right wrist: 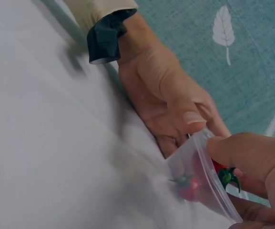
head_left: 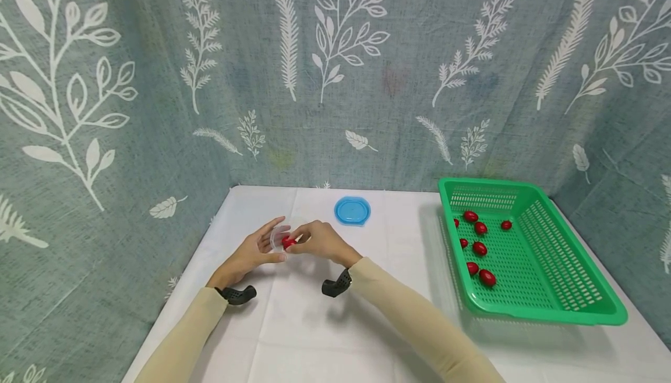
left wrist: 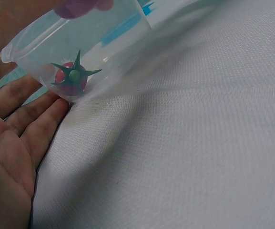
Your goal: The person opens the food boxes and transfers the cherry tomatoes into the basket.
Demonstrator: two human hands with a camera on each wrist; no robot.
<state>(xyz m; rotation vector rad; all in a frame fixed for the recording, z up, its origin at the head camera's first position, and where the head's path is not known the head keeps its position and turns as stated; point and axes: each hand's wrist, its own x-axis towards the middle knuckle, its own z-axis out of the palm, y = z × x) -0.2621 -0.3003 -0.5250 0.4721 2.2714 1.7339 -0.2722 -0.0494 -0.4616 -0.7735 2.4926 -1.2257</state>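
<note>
A small clear plastic container stands on the white cloth, its mouth edged by a thick rim. My left hand holds it from the left, fingers curved behind it and thumb at the rim. Inside, low down, lies a cherry tomato with a green star-shaped calyx. My right hand pinches another red cherry tomato at the container's mouth; its green calyx shows in the right wrist view. Part of that tomato is hidden by the right fingers.
A blue lid lies on the white table cloth behind the hands. At the right stands a green perforated basket with several cherry tomatoes, mostly along its left side. A grey-green leaf-patterned curtain surrounds the table's back and sides.
</note>
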